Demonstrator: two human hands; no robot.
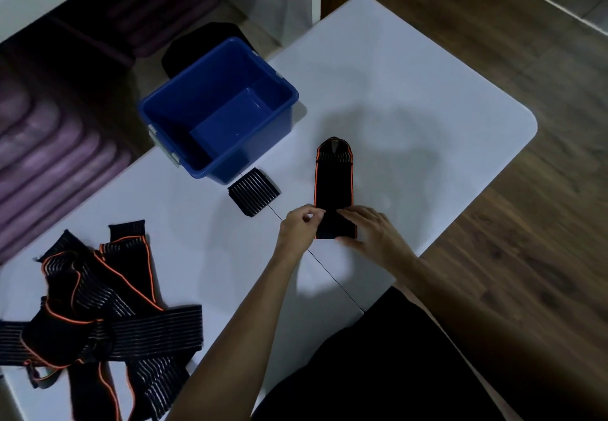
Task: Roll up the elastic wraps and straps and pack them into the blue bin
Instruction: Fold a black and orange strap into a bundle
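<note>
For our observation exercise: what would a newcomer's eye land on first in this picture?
Probably the blue bin, open at the table's far left edge. Next, both hands, left and right, working the near end of a black orange-edged strap at centre. Then the tangled pile of wraps at near left.

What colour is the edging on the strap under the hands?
Orange, along both long edges of the black strap, in the head view.
</note>
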